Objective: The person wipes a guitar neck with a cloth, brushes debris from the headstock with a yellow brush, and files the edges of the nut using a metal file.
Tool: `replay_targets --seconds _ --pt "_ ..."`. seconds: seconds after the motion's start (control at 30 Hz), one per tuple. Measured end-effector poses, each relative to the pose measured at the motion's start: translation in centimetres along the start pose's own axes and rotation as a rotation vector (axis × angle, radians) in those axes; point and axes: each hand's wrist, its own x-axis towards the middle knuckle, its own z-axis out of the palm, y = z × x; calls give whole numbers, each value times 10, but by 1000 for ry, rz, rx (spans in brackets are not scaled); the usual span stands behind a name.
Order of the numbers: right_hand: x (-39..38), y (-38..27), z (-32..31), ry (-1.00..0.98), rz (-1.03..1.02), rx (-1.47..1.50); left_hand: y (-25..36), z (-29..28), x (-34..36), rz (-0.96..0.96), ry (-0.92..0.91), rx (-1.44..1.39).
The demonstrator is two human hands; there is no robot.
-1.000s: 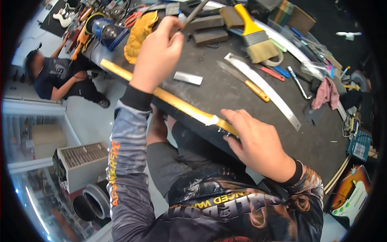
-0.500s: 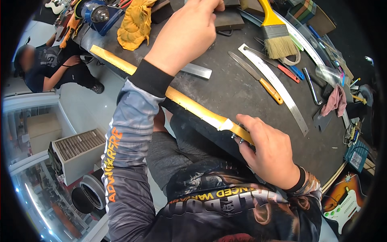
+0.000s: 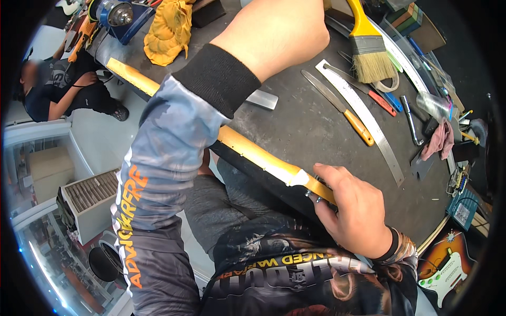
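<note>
A golden-yellow guitar neck lies slantwise along the near edge of the dark worktable. Around the headstock, just past the white nut, my right hand is closed. Tuning pegs stick out beneath it near the thumb. My left forearm crosses above the neck and hides part of its length. Beyond it, my left hand reaches toward the far side, its fingers cut off by the top edge, so what they touch is hidden. A metal bar lies under the left wrist, partly covered.
On the worktable lie a yellow-handled brush, a steel ruler, an orange-handled knife and a yellow glove. A blue machine stands far left. Another person sits beyond. A sunburst guitar is at lower right.
My left hand has moved right and farther out, its fingers passing out of view. My right hand stays on the headstock. The whole view has shifted slightly.
</note>
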Motion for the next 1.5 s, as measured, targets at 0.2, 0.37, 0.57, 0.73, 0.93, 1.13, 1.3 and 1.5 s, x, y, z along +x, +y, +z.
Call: replay_targets --seconds 0.2,0.37,0.57,0.73,0.93,1.13,1.3,1.5 --pt "1 -1 0 1 -15 11 -5 9 6 2 148 -34" --pt "0 1 2 15 -15 4 -11 7 25 -424 271 -557" --pt "1 -1 1 19 -12 10 -17 8 31 -460 267 -546" --pt "0 2 2 23 -10 13 -11 15 31 -345 463 -378" --pt "1 2 2 20 -3 11 -16 14 31 -288 549 -458" --pt "0 0 1 22 -5 12 -19 5 29 -320 395 -443" --pt "-1 9 2 22 65 -25 -2 10 10 -339 660 -256" --pt "3 0 0 37 3 16 26 -55 -79 -446 688 -617"
